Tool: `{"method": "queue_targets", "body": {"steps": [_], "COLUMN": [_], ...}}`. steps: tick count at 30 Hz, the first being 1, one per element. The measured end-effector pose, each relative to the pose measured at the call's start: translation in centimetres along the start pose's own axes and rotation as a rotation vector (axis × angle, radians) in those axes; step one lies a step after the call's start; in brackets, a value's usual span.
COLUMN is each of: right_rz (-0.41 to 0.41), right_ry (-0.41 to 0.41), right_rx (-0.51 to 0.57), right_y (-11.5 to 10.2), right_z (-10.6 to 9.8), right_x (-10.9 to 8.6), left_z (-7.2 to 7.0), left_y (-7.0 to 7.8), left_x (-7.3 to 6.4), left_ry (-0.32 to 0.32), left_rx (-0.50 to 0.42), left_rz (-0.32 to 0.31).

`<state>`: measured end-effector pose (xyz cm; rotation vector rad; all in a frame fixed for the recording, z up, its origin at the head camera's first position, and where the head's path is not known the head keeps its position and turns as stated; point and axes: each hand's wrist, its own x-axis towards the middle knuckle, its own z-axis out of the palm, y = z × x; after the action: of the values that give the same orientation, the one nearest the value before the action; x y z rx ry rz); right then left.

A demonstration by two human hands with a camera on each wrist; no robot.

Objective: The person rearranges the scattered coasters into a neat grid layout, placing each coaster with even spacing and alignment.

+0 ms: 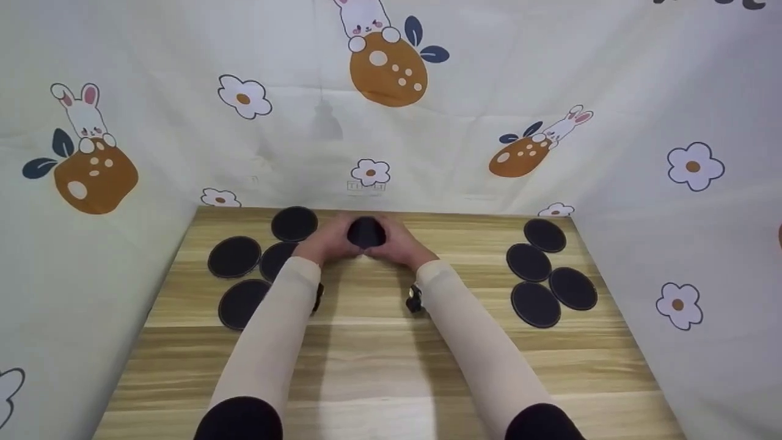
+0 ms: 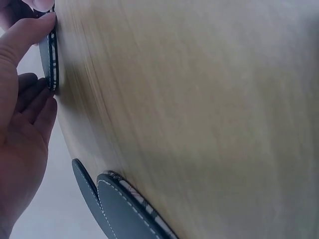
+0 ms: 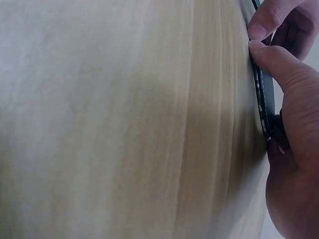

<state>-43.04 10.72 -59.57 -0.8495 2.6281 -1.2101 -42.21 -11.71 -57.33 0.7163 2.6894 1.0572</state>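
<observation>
At the far middle of the table, a round black coaster [image 1: 366,231] with a stitched rim lies between my two hands. My left hand [image 1: 333,239] grips its left side, thumb at the near edge and fingers round the side. My right hand [image 1: 400,242] holds the right side in the same way. Both thumb tips nearly meet at the near edge. Seen edge-on in the left wrist view, the coaster [image 2: 53,59] shows a patterned layer along its side. The right wrist view also shows the coaster [image 3: 265,94] edge-on between thumb and fingers.
Several black coasters [image 1: 234,256] lie flat on the left of the wooden table [image 1: 379,354], partly covered by my left arm. Several others [image 1: 536,304] form a cluster on the right. Printed cloth [image 1: 293,146] surrounds the table's back and sides.
</observation>
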Motion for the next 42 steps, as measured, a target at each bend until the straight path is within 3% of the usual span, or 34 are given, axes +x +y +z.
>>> {"method": "queue_targets", "body": {"steps": [6,16,22,26,29,33,42], "right_rz": [0.037,0.030,0.122,0.102,0.015,-0.079,-0.092], "right_ry": [0.003,0.021,0.029,0.066,0.092,0.103,0.046], "right_rx": [-0.011,-0.028,-0.091,-0.080,-0.083,-0.076,-0.130], "right_y": [0.1,-0.3,-1.1,-1.3,-1.4,-1.8,-3.8], "right_z": [0.1,0.1,-0.1,-0.1,-0.1,-0.1,0.6], "right_x": [-0.2,-0.5,-1.2,-1.6,-1.9,-2.6,-5.2], "left_z": [0.2,0.2,0.1,-0.4,-0.7,-1.0,-2.3], "left_y": [-0.2,0.1,0.5,0.8,1.1,1.6,3.1], "left_x": [0.0,0.0,-0.7,-1.4,-1.9,-2.8,-7.0], "left_ry": [0.010,0.025,0.002,0.002,0.015,0.031,0.011], "left_rx": [-0.021,-0.002,0.044,0.061,0.083,0.126,0.172], "left_rz": [0.015,0.023,-0.095,-0.159,-0.142,-0.072,-0.028]}}
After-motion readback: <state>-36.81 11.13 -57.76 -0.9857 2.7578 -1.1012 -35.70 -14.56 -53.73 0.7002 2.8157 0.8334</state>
